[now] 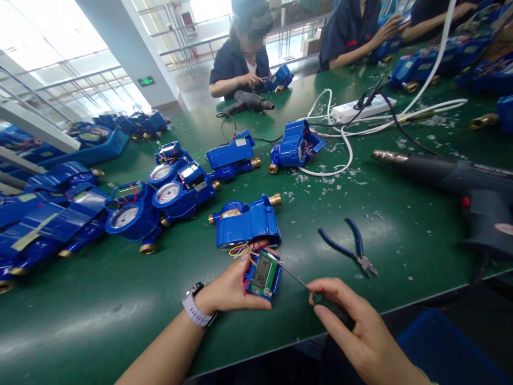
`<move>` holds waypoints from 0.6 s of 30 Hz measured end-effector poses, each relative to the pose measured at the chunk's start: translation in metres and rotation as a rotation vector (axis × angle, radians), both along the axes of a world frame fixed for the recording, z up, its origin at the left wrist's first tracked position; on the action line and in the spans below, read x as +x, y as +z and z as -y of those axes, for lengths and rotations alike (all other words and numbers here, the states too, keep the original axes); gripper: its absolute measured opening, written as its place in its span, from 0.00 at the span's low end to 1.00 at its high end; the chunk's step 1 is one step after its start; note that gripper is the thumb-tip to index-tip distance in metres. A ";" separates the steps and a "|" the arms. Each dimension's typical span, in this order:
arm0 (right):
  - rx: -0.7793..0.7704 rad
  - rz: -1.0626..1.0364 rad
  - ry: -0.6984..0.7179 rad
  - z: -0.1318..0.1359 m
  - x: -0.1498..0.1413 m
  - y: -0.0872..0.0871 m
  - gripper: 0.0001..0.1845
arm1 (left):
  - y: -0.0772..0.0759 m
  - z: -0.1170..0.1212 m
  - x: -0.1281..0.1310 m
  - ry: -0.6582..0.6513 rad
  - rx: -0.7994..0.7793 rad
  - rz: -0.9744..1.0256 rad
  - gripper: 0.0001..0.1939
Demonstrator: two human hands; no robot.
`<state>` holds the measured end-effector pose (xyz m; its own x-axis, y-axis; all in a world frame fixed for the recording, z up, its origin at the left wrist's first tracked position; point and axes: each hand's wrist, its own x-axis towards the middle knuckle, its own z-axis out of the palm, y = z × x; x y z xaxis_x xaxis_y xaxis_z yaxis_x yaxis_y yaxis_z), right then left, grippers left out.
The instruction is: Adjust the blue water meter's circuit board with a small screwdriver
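My left hand is closed around a small circuit board module with a lit grey display and a blue backing. Coloured wires run from it to a blue water meter that lies on the table just beyond. In my right hand is a screwdriver with a dark handle, fingers wrapped round it. Its thin shaft points left, and the tip meets the upper right corner of the board. Whether a screw sits under the tip I cannot tell.
Diagonal cutters lie right of the meter, near a heat gun. Several blue water meters crowd the left. A white power strip and cables lie further back among plastic scraps. Across the green table, a co-worker handles another meter.
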<state>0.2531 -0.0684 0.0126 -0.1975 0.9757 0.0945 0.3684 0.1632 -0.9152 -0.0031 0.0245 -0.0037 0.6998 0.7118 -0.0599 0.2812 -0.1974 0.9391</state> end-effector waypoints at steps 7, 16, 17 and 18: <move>0.245 0.222 0.153 0.002 0.013 0.021 0.19 | -0.004 -0.001 -0.001 -0.053 0.056 0.028 0.49; 0.315 0.363 0.272 -0.002 0.013 0.032 0.17 | -0.004 -0.006 -0.003 -0.130 0.097 0.043 0.48; 0.313 0.383 0.271 -0.003 0.013 0.033 0.17 | -0.004 -0.006 -0.002 -0.130 0.113 0.038 0.48; 0.317 0.402 0.275 -0.004 0.013 0.035 0.17 | -0.004 -0.006 -0.002 -0.127 0.129 0.036 0.48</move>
